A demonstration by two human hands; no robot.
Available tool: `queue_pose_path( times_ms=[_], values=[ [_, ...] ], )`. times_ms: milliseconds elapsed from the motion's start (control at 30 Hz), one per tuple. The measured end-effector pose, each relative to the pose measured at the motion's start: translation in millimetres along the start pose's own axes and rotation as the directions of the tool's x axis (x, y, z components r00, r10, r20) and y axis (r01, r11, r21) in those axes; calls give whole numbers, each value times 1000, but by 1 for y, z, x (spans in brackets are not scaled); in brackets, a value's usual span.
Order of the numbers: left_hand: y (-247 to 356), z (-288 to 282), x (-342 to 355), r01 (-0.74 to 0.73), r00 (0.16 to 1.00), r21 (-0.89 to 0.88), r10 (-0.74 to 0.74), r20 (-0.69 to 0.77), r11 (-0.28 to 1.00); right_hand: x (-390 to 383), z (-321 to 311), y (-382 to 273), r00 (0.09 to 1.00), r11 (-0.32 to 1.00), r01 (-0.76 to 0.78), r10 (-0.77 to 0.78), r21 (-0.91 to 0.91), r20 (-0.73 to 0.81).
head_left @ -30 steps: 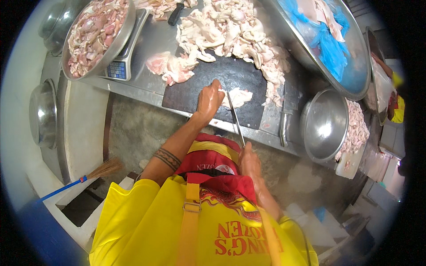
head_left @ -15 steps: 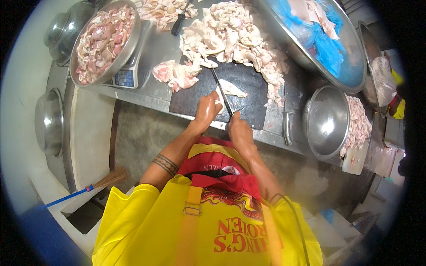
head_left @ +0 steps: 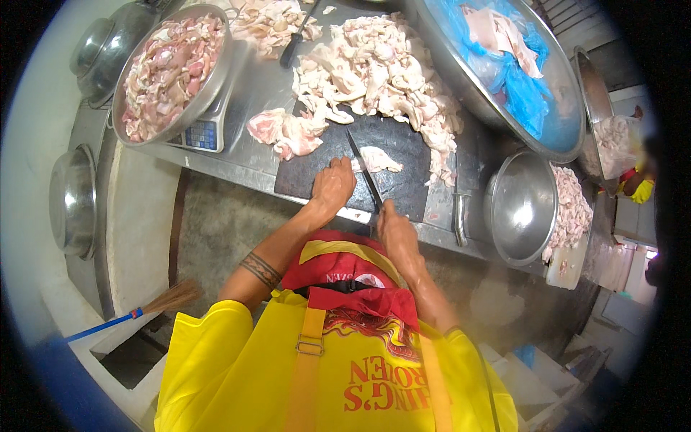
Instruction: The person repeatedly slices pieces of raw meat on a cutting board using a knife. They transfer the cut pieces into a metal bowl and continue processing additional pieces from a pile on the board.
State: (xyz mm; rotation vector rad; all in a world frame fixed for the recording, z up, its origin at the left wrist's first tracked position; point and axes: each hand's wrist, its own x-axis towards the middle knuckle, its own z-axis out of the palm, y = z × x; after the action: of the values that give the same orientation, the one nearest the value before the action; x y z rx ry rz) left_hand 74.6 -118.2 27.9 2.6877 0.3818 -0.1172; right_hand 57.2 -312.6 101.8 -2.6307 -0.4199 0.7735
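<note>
My right hand [head_left: 397,229] is wrapped round the dark handle of a long, narrow knife [head_left: 365,167]. Its blade slants up and to the left, crossing a pale strip of raw meat [head_left: 380,159] on the black cutting board [head_left: 309,173]. My left hand [head_left: 333,189] is closed on the left end of that strip, just left of the blade; its fingertips are partly hidden. Beyond the knife, a large heap of pale raw meat or skin [head_left: 374,65] overlaps the board's far edge. A pinker piece of meat [head_left: 288,133] lies at the board's upper left.
A bowl of cut meat [head_left: 216,93] sits on a scale [head_left: 205,135] at left. Another knife [head_left: 291,50] lies near the heap. At right stand a big metal basin [head_left: 568,137] with blue bags [head_left: 529,104] and a smaller bowl [head_left: 520,209]. A steel-handled tool [head_left: 461,216] lies beside the board.
My left hand has moved slightly left and down, its fingers now lower on the board. The knife has shifted a little toward me, its tip now away from the heap.
</note>
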Motion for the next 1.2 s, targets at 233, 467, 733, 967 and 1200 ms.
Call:
queue_pose_path(
  times_ms=[233, 467, 733, 967, 1200],
  values=[
    [-10, 15, -11, -196, 977, -48, 199, 71, 979, -9, 14, -13, 999, 999, -43, 43, -18, 33],
    [-26, -1, -9, -129, 991, -26, 128, -44, 991, 37, 30, -19, 1000, 1000, -14, 13, -24, -24],
    [-36, -52, 68, -83, 938, -114, 39, -343, 990, -64, 14, 33, 979, 989, -149, 149, -17, 141],
    [-12, -38, 36, -343, 925, -257, 372, 75, 904, -77, -26, 65, 963, 878, -233, 268, 417, -25],
    [82, 19, 23, -328, 912, -137, 351, 214, 935, -41, -12, 105, 912, 793, -283, 397, 539, -105]
  ],
)
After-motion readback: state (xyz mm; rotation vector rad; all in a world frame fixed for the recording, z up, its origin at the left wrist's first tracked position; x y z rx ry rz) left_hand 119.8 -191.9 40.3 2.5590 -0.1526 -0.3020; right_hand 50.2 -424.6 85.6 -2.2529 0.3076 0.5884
